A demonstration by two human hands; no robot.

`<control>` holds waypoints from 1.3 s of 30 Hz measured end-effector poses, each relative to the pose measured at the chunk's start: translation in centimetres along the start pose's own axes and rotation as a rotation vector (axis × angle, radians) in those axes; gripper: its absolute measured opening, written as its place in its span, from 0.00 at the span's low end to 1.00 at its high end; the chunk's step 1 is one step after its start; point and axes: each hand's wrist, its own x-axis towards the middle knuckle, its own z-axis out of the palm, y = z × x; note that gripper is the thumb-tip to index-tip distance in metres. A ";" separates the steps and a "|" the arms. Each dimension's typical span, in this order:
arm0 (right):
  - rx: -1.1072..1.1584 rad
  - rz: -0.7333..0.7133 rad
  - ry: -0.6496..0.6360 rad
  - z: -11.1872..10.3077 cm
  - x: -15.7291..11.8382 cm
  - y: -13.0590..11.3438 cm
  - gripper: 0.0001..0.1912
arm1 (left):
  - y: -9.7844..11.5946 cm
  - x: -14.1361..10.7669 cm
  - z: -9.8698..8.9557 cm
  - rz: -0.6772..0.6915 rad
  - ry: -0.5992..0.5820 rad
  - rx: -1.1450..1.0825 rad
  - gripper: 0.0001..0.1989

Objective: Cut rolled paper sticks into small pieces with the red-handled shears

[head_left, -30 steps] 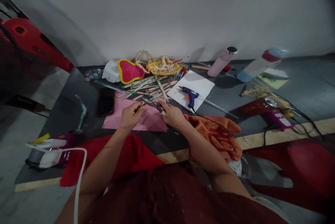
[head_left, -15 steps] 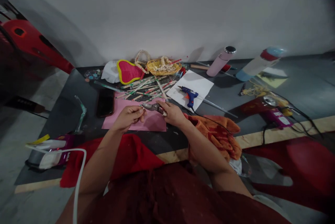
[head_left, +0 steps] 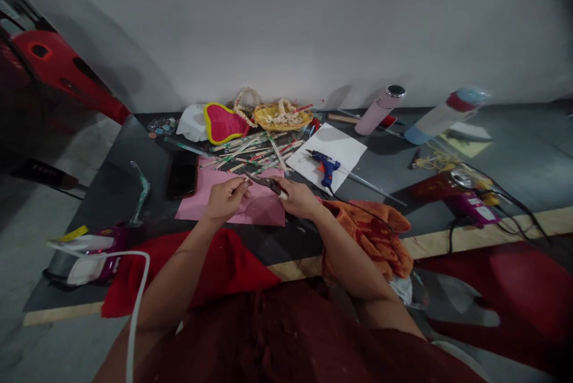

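Over a pink sheet, my two hands are close together. My right hand is closed around dark metal pruning shears with a pale handle end; their tip points left. The fingers of my left hand are pinched together at the shears' tip, with a small pale piece at the fingertips, too small to name. Just beyond the sheet lies a pile of thin sticks with green and red bits. To the right, a blue glue gun rests on white paper.
A phone lies left of the pink sheet. Behind the sticks are a yellow basket and a pink-and-yellow padded shape. A pink flask and bottle stand right. An orange cloth and red cloth lie along the front edge.
The shears have turned in my right hand's grip and their jaws look narrower from here. My left hand has shifted slightly, its fingertips now raised with the pale piece. The view has moved a little.
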 end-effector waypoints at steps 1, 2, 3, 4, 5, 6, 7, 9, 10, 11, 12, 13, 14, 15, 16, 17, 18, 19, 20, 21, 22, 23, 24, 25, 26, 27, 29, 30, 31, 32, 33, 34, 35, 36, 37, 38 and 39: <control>-0.003 0.003 0.015 0.1 0.0 0.0 0.30 | -0.1 0.0 -0.1 -0.022 -0.027 -0.047 0.14; -0.012 0.005 0.033 0.3 0.1 0.1 0.32 | -0.2 0.1 -0.2 -0.058 -0.068 -0.122 0.15; -0.024 0.002 0.051 0.4 0.2 0.1 0.33 | -0.3 0.1 -0.3 -0.109 -0.122 -0.218 0.16; -0.035 -0.010 0.064 0.5 0.2 0.2 0.35 | -0.4 0.1 -0.5 -0.173 -0.183 -0.322 0.17; -0.041 -0.029 0.072 0.6 0.3 0.2 0.36 | -0.4 0.1 -0.7 -0.239 -0.241 -0.418 0.18; -0.043 -0.051 0.072 0.7 0.3 0.3 0.38 | -0.3 0.1 -0.9 -0.301 -0.290 -0.497 0.19; -0.042 -0.067 0.069 0.7 0.3 0.4 0.38 | -0.2 0.0 -1.0 -0.351 -0.325 -0.554 0.20; -0.044 -0.071 0.060 0.7 0.3 0.5 0.37 | 0.0 -0.1 -1.2 -0.402 -0.366 -0.621 0.20; -0.049 -0.063 0.056 0.6 0.2 0.6 0.35 | 0.1 -0.1 -1.3 -0.408 -0.368 -0.645 0.19; -0.056 -0.053 0.053 0.5 0.1 0.6 0.33 | 0.2 -0.1 -1.3 -0.409 -0.363 -0.666 0.19; -0.062 -0.043 0.052 0.5 0.0 0.6 0.32 | 0.3 -0.2 -1.2 -0.410 -0.356 -0.684 0.18; -0.063 -0.038 0.053 0.4 0.0 0.6 0.31 | 0.3 -0.2 -1.1 -0.412 -0.351 -0.697 0.17; -0.055 -0.043 0.056 0.3 0.0 0.7 0.31 | 0.3 -0.2 -1.1 -0.414 -0.350 -0.705 0.17; -0.035 -0.061 0.062 0.3 0.0 0.8 0.32 | 0.3 -0.3 -1.0 -0.414 -0.356 -0.709 0.17; -0.004 -0.092 0.070 0.3 0.0 0.9 0.34 | 0.3 -0.3 -1.1 -0.412 -0.369 -0.713 0.18; 0.035 -0.136 0.080 0.4 0.0 1.1 0.36 | 0.3 -0.4 -1.2 -0.407 -0.384 -0.722 0.18; 0.076 -0.186 0.089 0.4 0.1 1.2 0.38 | 0.3 -0.4 -1.3 -0.394 -0.395 -0.740 0.19; 0.112 -0.229 0.098 0.5 0.1 1.4 0.39 | 0.3 -0.5 -1.5 -0.378 -0.395 -0.768 0.20; 0.138 -0.253 0.111 0.6 0.2 1.6 0.40 | 0.3 -0.5 -1.8 -0.363 -0.384 -0.799 0.20; 0.154 -0.256 0.131 0.7 0.3 1.8 0.40 | 0.3 -0.5 -2.0 -0.347 -0.358 -0.831 0.20; 0.163 -0.238 0.155 0.8 0.3 1.9 0.39 | 0.4 -0.5 -2.3 -0.338 -0.320 -0.851 0.19; 0.168 -0.204 0.182 0.9 0.4 2.0 0.37 | 0.4 -0.4 -2.4 -0.342 -0.287 -0.850 0.18; 0.172 -0.163 0.211 1.1 0.4 2.0 0.36 | 0.4 -0.3 -2.5 -0.345 -0.257 -0.841 0.17; 0.177 -0.126 0.235 1.2 0.5 2.0 0.34 | 0.4 -0.3 -2.4 -0.350 -0.244 -0.829 0.17; 0.180 -0.097 0.252 1.3 0.5 1.9 0.33 | 0.5 -0.2 -2.3 -0.350 -0.238 -0.817 0.17; 0.177 -0.073 0.261 1.3 0.6 1.8 0.33 | 0.5 -0.1 -2.2 -0.346 -0.235 -0.807 0.16; 0.136 -0.030 0.263 1.4 0.6 1.5 0.32 | 0.6 0.0 -1.8 -0.331 -0.224 -0.792 0.16; 0.096 -0.005 0.256 1.3 0.6 1.4 0.32 | 0.6 0.1 -1.7 -0.322 -0.210 -0.786 0.16; 0.049 0.021 0.245 1.2 0.7 1.3 0.31 | 0.6 0.1 -1.6 -0.311 -0.195 -0.783 0.16; 0.001 0.047 0.232 1.1 0.7 1.3 0.31 | 0.5 0.1 -1.6 -0.299 -0.182 -0.780 0.15; -0.042 0.068 0.217 1.1 0.7 1.2 0.31 | 0.5 0.1 -1.5 -0.286 -0.172 -0.774 0.15; -0.077 0.085 0.202 1.0 0.7 1.2 0.32 | 0.4 0.2 -1.5 -0.273 -0.167 -0.763 0.15; -0.103 0.098 0.191 1.0 0.7 1.1 0.33 | 0.2 0.2 -1.4 -0.257 -0.163 -0.744 0.15; -0.122 0.108 0.185 1.0 0.7 1.1 0.33 | 0.1 0.2 -1.4 -0.236 -0.159 -0.714 0.14; -0.138 0.118 0.183 1.1 0.7 1.0 0.33 | -0.1 0.3 -1.2 -0.211 -0.152 -0.672 0.14; -0.153 0.127 0.183 1.1 0.7 0.9 0.33 | -0.3 0.3 -1.0 -0.184 -0.140 -0.623 0.13; -0.169 0.135 0.182 1.2 0.6 0.8 0.33 | -0.4 0.3 -0.8 -0.156 -0.127 -0.567 0.13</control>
